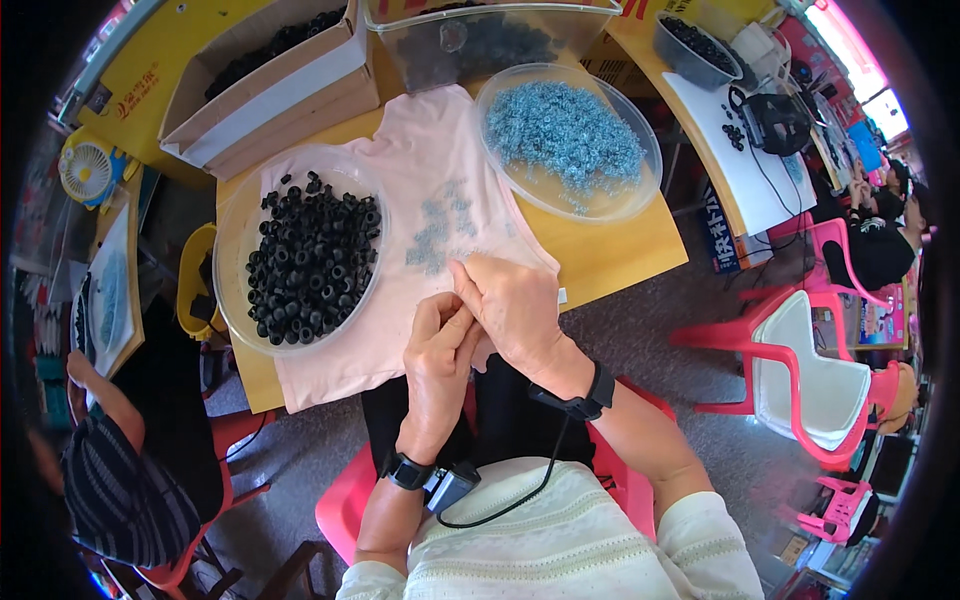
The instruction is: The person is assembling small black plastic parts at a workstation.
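Note:
Over the near part of a pale pink garment (345, 372) spread on the table, my hands meet with fingertips together. My left hand (440, 345) is closed, thumb and fingers pinched. My right hand (518, 310) is curled shut against it. Whatever lies between the fingers is hidden. Just beyond them, small bluish-grey pieces (440, 228) are scattered on the cloth. To the left, a clear round tub (228, 262) holds many black ring-like parts (312, 262) with holes. At the far right, another clear tub (652, 165) contains a heap of tiny translucent blue pieces (565, 132).
A cardboard box (285, 95) and a clear plastic bin (480, 50), both with black parts, stand at the back. On the right are another table (715, 165) and pink chairs (800, 370). A person (125, 470) in a striped top works at the left.

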The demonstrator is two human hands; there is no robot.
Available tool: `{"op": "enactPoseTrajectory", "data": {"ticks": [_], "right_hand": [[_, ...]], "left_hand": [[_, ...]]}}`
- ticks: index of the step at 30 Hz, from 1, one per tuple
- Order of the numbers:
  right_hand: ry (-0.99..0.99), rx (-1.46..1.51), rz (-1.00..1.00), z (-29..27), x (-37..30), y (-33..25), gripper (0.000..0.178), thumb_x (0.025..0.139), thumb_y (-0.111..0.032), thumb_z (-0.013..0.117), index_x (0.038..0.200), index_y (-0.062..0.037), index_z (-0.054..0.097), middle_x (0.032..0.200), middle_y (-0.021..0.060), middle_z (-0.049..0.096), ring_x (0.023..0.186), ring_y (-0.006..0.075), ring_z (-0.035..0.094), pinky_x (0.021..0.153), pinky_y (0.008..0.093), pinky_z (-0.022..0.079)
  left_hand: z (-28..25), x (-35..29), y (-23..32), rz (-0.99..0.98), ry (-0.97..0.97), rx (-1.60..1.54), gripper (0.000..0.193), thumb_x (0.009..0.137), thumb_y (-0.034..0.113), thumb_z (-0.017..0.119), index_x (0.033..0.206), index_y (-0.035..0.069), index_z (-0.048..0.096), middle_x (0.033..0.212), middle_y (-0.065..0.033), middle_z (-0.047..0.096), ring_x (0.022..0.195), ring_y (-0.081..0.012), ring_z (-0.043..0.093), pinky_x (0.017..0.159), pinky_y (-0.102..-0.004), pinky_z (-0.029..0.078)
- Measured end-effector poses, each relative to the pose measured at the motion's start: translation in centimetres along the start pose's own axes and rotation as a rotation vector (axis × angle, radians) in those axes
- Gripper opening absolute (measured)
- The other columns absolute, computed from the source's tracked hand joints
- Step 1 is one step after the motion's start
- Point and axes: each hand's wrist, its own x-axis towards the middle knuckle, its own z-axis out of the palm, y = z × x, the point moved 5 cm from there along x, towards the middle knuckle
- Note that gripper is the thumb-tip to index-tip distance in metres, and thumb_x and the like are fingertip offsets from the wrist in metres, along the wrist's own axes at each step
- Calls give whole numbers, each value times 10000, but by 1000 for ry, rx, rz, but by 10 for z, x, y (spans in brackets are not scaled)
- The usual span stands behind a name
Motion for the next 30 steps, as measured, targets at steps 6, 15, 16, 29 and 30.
{"op": "enactPoseTrajectory", "data": {"ticks": [6,15,16,29,30], "right_hand": [[-94,-56,31,-5,6,-7,337,930,-248,598,643,-74,576,579,124,598,538,293,625,471,375,464],[-76,33,1,0,6,0,333,905,-199,643,621,-63,534,551,121,547,488,297,572,449,385,412],[-55,51,0,1,6,0,349,896,-188,661,607,-56,516,544,126,526,474,304,551,440,390,390],[-169,-110,-51,7,1,-2,324,918,-214,619,636,-94,513,558,85,555,505,263,591,452,372,433],[-160,-119,-68,8,0,-2,323,917,-212,620,635,-96,512,558,83,555,504,261,590,452,372,434]], "left_hand": [[1,1,1,38,-8,53,250,797,-61,685,1043,-22,690,997,-124,602,873,-256,621,756,-321,514],[0,3,-5,9,-36,17,270,774,-44,718,1042,-12,698,994,-120,608,865,-252,608,734,-328,511],[0,3,-6,2,-41,24,272,785,-48,710,1053,-5,700,997,-118,609,862,-245,618,734,-317,514],[2,1,-5,124,37,29,267,735,-84,731,996,-41,698,982,-126,621,804,-259,582,653,-348,493],[3,2,-6,105,19,5,256,736,-81,731,987,-42,698,978,-125,621,804,-261,584,663,-345,495]]}}
